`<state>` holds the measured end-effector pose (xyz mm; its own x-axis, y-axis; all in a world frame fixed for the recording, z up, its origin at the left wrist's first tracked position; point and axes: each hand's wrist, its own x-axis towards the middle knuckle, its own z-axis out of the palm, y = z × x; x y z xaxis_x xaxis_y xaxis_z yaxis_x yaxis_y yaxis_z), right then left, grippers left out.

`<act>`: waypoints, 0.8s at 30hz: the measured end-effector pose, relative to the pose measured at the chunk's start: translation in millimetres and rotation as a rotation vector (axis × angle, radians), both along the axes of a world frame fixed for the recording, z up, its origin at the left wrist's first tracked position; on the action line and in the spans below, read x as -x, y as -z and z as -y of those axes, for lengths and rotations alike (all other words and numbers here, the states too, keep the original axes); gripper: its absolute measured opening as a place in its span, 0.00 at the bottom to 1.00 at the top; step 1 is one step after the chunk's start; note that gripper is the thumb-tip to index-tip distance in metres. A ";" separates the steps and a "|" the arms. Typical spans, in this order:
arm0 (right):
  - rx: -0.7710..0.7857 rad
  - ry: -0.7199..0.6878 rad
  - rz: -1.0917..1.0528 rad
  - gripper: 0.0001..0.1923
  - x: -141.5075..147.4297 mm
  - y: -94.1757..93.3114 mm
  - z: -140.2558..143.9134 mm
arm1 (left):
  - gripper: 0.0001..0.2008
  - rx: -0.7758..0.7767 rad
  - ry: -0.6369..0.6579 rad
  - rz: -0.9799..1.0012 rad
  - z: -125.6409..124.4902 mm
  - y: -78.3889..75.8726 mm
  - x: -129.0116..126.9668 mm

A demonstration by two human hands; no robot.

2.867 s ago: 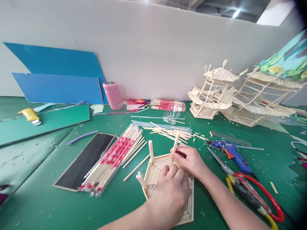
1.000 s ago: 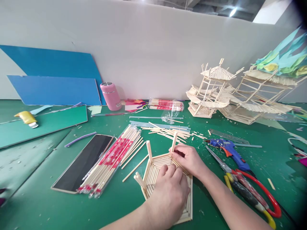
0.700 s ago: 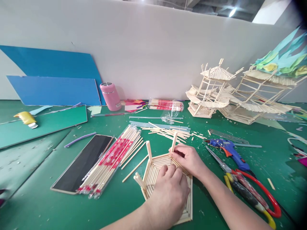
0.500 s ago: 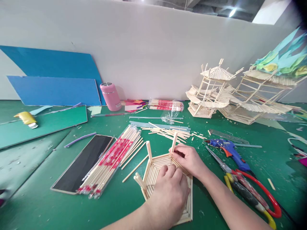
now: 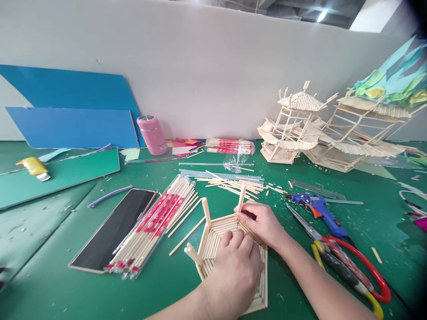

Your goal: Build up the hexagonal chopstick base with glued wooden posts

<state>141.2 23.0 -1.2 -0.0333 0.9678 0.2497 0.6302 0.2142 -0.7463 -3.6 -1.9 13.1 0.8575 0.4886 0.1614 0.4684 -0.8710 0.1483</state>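
A hexagonal base of wooden sticks (image 5: 216, 244) lies on the green table in front of me, with short upright stick posts at its corners. My right hand (image 5: 262, 222) pinches the far-right post (image 5: 242, 198) near its foot, at the rim of the base. Over the middle of the base, my left hand (image 5: 236, 269) is closed with curled fingers; whatever its fingertips grip is hidden beneath it. Two more posts stand free of the hands: the far-left post (image 5: 206, 213) and the left post (image 5: 193, 254), which leans outward.
Left of the base are packaged sticks (image 5: 156, 218) and a black phone (image 5: 111, 231). Loose sticks (image 5: 230, 183) lie behind. To the right are a blue glue gun (image 5: 316, 209), scissors (image 5: 305, 224) and red-handled pliers (image 5: 370, 271). Stick pavilion models (image 5: 288, 142) and a pink bottle (image 5: 152, 135) stand farther back.
Both hands keep their places on the base and the post. The view has shifted very slightly; nothing else visibly moves.
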 end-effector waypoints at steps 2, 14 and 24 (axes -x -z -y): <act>0.001 0.001 0.000 0.06 -0.2 0.4 0.1 | 0.09 -0.001 0.001 0.001 0.0 0.0 0.0; 0.011 0.002 0.004 0.07 -1.2 0.9 -0.5 | 0.09 0.026 -0.009 0.017 -1.3 -1.0 -0.6; 0.024 0.006 -0.002 0.07 0.1 1.8 0.2 | 0.09 0.042 -0.010 0.025 -2.8 -0.8 0.1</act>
